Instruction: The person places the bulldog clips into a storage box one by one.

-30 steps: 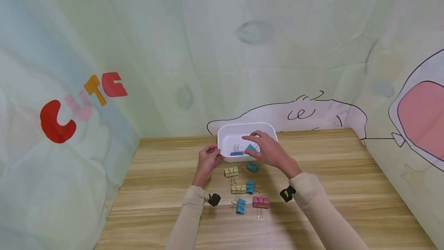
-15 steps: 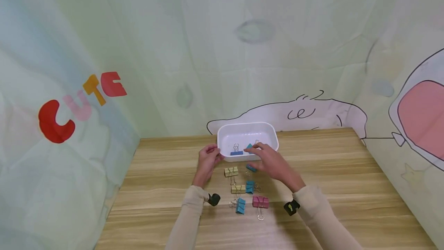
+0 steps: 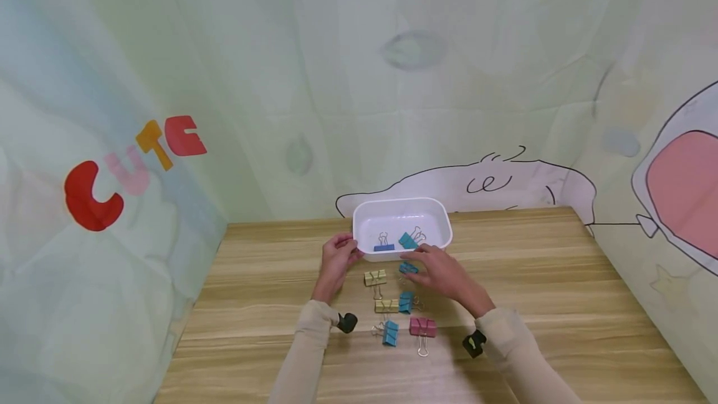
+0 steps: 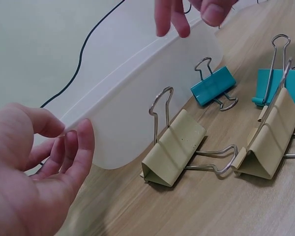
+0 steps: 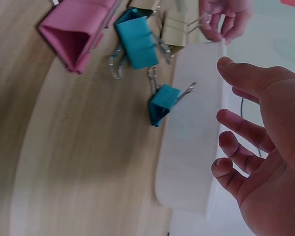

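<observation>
A white plastic bin (image 3: 367,207) stands at the back of the table, a blue binder clip (image 3: 384,247) and a teal binder clip (image 3: 408,240) inside. At its near left corner my left hand (image 3: 338,260) pinches the rim between thumb and fingers. My right hand (image 3: 440,272) hovers at the bin's front, thumb and fingers spread and holding nothing. Just below those fingers lies a small teal binder clip (image 4: 214,86), close to the front wall and apart from the hand in the right wrist view. The nearest clip to my left hand is a cream binder clip (image 4: 174,147).
Nearer on the wooden table (image 3: 269,329) lie another cream clip (image 3: 386,306), a teal clip (image 3: 406,302), a blue clip (image 3: 390,333) and a pink clip (image 3: 422,327). A printed cloth backdrop (image 3: 280,111) rises directly behind the bin.
My right hand has drawn back from above the bin's inside to its front edge, over the small teal clip. The teal clip inside is now uncovered. My left hand stays on the rim.
</observation>
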A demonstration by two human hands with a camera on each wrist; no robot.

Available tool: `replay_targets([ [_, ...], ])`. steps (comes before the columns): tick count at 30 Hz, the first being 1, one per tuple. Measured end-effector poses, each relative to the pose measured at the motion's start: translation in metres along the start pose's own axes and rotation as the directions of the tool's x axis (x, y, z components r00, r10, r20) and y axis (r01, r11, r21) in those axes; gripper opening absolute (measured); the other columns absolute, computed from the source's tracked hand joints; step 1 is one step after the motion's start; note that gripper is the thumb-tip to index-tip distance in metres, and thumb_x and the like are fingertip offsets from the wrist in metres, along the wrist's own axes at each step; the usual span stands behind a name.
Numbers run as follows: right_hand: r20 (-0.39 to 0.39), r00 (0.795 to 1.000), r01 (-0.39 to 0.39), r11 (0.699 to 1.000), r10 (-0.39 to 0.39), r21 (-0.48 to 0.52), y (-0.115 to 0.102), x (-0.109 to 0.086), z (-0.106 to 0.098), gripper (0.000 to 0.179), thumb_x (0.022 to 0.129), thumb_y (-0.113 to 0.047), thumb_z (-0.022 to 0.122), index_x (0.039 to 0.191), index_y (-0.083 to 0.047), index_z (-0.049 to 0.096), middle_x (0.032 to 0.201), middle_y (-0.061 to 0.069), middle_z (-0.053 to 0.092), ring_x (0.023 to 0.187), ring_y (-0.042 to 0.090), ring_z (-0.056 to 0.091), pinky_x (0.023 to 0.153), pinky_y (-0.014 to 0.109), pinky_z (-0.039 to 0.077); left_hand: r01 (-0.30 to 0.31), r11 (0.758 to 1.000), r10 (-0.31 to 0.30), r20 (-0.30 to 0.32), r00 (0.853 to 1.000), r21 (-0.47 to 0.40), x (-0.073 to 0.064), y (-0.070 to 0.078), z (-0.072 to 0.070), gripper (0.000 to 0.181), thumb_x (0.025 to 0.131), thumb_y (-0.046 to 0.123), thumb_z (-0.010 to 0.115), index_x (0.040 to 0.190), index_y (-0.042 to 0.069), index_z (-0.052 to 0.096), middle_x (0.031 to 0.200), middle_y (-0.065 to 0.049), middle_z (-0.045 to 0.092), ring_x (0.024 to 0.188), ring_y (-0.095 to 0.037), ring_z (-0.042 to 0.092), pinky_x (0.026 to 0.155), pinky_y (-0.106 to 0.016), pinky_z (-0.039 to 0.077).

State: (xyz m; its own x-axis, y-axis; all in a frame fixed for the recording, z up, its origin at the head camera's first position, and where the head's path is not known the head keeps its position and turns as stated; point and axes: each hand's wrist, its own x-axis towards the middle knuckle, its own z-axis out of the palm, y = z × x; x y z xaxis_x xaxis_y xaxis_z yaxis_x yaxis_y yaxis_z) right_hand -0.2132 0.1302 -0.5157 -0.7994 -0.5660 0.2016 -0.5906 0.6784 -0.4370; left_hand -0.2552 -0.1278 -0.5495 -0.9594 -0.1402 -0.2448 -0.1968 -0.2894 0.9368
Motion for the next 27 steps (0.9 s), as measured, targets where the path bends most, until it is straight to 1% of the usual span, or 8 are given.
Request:
replay_targets([
  [4,0.023,1.0,-0.003,1.0,0.003,0.011,0.007,-0.003,0.005,0.042,0.093,-0.021,0.08,0.132,-0.009,0.071,0.125,0.014,0.069,0.112,0.033,0.065,0.093,0.052,0.06,-0.003,1.0,0.003,0.001,1.0,0.003,0.001,0.0,0.0,0.032,0.1,-0.006,0.06,0.13,-0.014,0.055,0.111,-0.019,0.056,0.093,-0.029,0.066,0.079,-0.029,0.065],
  [6,0.038,0.999,-0.003,1.0,0.002,0.026,0.01,-0.004,0.007,0.043,0.093,-0.019,0.08,0.133,-0.008,0.069,0.129,0.014,0.068,0.116,0.034,0.063,0.097,0.054,0.058,-0.004,1.0,0.004,0.001,1.0,0.002,0.001,-0.001,0.0,0.032,0.099,-0.006,0.06,0.13,-0.014,0.055,0.11,-0.018,0.057,0.093,-0.03,0.066,0.079,-0.029,0.065],
  [9,0.039,0.999,0.012,0.999,-0.013,0.031,0.015,-0.007,0.011,0.043,0.093,-0.017,0.08,0.133,-0.005,0.069,0.13,0.013,0.068,0.119,0.036,0.062,0.101,0.056,0.055,-0.005,1.0,0.005,-0.001,1.0,0.006,0.0,-0.001,0.0,0.032,0.099,-0.006,0.06,0.13,-0.014,0.055,0.109,-0.017,0.057,0.093,-0.03,0.066,0.079,-0.028,0.065],
  [13,0.027,0.999,0.03,0.999,-0.03,0.035,0.02,-0.008,0.017,0.043,0.092,-0.015,0.08,0.132,-0.003,0.068,0.129,0.014,0.068,0.119,0.037,0.061,0.102,0.057,0.055,-0.006,1.0,0.007,-0.004,1.0,0.01,-0.001,0.0,0.0,0.032,0.099,-0.006,0.06,0.13,-0.014,0.056,0.108,-0.016,0.057,0.092,-0.029,0.066,0.079,-0.028,0.065],
  [17,0.037,0.999,-0.004,0.998,0.001,0.065,0.023,-0.007,0.021,0.043,0.092,-0.016,0.08,0.132,-0.004,0.069,0.13,0.015,0.067,0.12,0.036,0.061,0.102,0.057,0.054,-0.018,1.0,0.018,-0.001,1.0,0.007,-0.002,0.0,0.0,0.032,0.099,-0.006,0.06,0.129,-0.015,0.055,0.108,-0.016,0.057,0.091,-0.029,0.066,0.078,-0.028,0.065],
  [20,0.043,0.999,-0.034,0.997,0.03,0.075,0.024,-0.006,0.024,0.043,0.092,-0.018,0.08,0.131,-0.004,0.069,0.13,0.015,0.066,0.119,0.035,0.061,0.102,0.056,0.055,-0.024,1.0,0.024,0.01,1.0,0.007,-0.002,-0.001,0.0,0.032,0.1,-0.005,0.06,0.13,-0.015,0.054,0.108,-0.017,0.057,0.093,-0.029,0.065,0.078,-0.027,0.065],
  [27,0.041,0.998,-0.059,0.997,0.056,0.058,0.028,-0.005,0.033,0.04,0.092,-0.018,0.08,0.129,-0.006,0.071,0.129,0.017,0.065,0.117,0.035,0.061,0.1,0.055,0.056,-0.027,1.0,0.027,0.017,0.999,0.012,-0.004,0.0,0.0,0.032,0.101,-0.005,0.06,0.13,-0.015,0.054,0.109,-0.016,0.057,0.097,-0.031,0.064,0.079,-0.027,0.064],
])
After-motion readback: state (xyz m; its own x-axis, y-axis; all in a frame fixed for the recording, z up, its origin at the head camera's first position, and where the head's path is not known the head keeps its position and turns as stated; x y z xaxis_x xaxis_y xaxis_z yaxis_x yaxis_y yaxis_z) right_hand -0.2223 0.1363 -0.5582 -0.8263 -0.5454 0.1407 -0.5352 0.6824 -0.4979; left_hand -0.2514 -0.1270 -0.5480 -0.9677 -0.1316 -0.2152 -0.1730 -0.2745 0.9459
